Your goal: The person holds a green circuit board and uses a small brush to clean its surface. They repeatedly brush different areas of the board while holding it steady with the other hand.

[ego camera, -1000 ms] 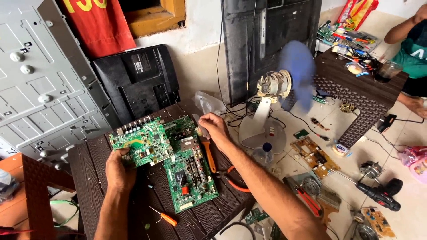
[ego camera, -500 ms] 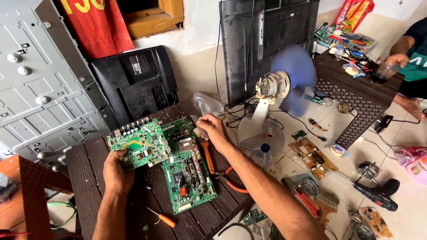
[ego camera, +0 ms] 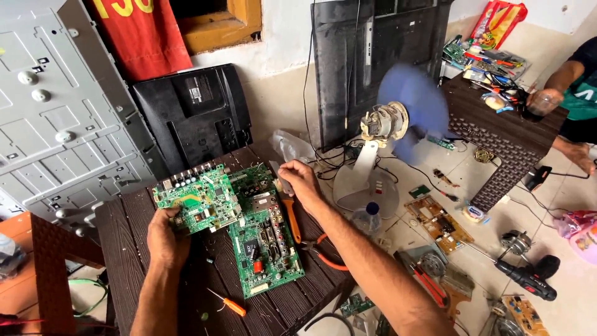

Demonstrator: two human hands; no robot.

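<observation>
we find the left hand closed on the lower edge of a small green printed circuit board, lifting it tilted above the dark slatted plastic table. the right hand rests at the upper right corner of a larger green circuit board lying flat on the table, fingers curled over a screwdriver with an orange handle; we cannot tell how firmly it grips. the small board overlaps the large board's upper left edge.

in our judgement the step in hand is sorting and checking the two boards, one lifted off the other. the next move calls for a steady hold by the board edges and care that the tool tip stays off the components.

on the near table edge lies a small orange screwdriver; just right of the large board lie orange-handled pliers. beyond the table, the tiled floor carries loose boards, a black cordless drill and a white stand fan with blue blades, blurred with spinning. further back stand a black television back cover, a grey metal chassis panel and a dark flat screen against the wall. another person's arm shows at far right, at a second dark table.
</observation>
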